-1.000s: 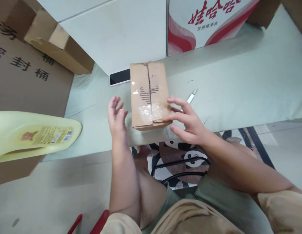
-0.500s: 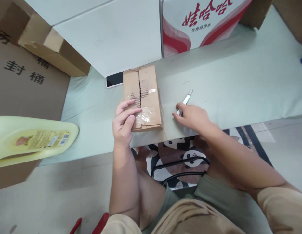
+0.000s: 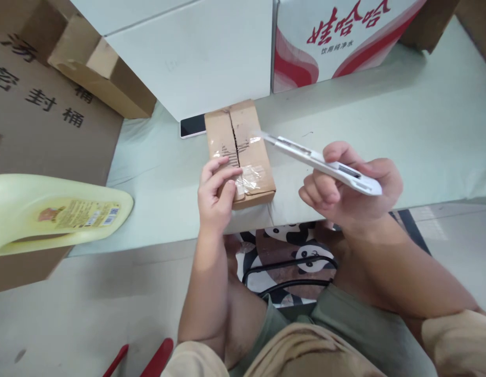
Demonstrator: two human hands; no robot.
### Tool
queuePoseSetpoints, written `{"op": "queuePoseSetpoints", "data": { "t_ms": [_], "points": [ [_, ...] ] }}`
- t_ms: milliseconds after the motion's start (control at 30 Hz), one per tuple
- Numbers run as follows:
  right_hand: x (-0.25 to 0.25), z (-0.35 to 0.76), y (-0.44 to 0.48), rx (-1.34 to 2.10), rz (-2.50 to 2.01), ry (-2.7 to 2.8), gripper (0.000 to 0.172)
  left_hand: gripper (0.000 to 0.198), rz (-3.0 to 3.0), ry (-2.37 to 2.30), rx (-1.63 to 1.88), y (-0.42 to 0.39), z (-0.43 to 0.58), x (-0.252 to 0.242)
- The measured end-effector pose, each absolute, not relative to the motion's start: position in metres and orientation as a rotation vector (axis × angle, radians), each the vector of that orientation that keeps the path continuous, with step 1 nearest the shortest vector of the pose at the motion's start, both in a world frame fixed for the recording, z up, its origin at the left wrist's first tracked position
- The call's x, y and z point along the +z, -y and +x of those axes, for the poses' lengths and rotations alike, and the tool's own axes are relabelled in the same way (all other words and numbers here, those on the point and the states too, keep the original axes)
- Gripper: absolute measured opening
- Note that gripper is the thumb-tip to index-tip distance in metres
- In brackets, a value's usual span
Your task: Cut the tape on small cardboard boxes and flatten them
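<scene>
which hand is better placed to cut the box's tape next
Probably the right hand: it holds the slim white utility knife, blade pointing toward the brown rectangular cardboard box. The left hand rests on the box by the shiny clear tape, so seems better for steadying.

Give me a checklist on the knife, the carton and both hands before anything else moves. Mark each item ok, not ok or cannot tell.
1. Knife secured: ok; the right hand grips the utility knife.
2. Carton steadied: ok; the left hand rests on top of the carton.
3. Left hand apart from the knife's tip: ok.
4. Top seam free of tape: not ok; clear tape lies across its near end.
5. Phone apart from carton: cannot tell; the carton hides one end.
</scene>
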State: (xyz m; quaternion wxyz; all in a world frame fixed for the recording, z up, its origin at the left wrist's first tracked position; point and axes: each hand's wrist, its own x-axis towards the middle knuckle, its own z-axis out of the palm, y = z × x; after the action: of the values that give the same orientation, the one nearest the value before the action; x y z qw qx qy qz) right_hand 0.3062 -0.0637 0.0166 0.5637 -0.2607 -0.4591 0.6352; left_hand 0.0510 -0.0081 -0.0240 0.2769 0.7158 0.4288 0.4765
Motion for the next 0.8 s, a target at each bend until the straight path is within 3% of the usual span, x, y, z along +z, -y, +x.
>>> {"op": "queuePoseSetpoints", "data": {
  "t_ms": [167, 367, 533, 800],
  "points": [
    [0.009, 0.311, 0.064, 1.492, -0.535, 1.022, 0.025, 0.034, 1.938, -1.141, 1.307, 0.006, 0.051, -0.028],
    [0.007, 0.305, 0.065, 1.295, -0.667, 1.079, 0.036, 0.030, 1.944, -1.102, 1.348, 0.006, 0.052, -0.032],
    [0.009, 0.291, 0.078, 1.118, -0.716, 1.523, 0.024, 0.050, 1.842, -1.115, 1.487, 0.011, 0.064, -0.036],
    [0.008, 0.272, 0.078, 0.336, -0.825, 1.798, 0.013, 0.044, 1.837, -1.174, 1.457, 0.016, 0.073, -0.032]
  ]
}}
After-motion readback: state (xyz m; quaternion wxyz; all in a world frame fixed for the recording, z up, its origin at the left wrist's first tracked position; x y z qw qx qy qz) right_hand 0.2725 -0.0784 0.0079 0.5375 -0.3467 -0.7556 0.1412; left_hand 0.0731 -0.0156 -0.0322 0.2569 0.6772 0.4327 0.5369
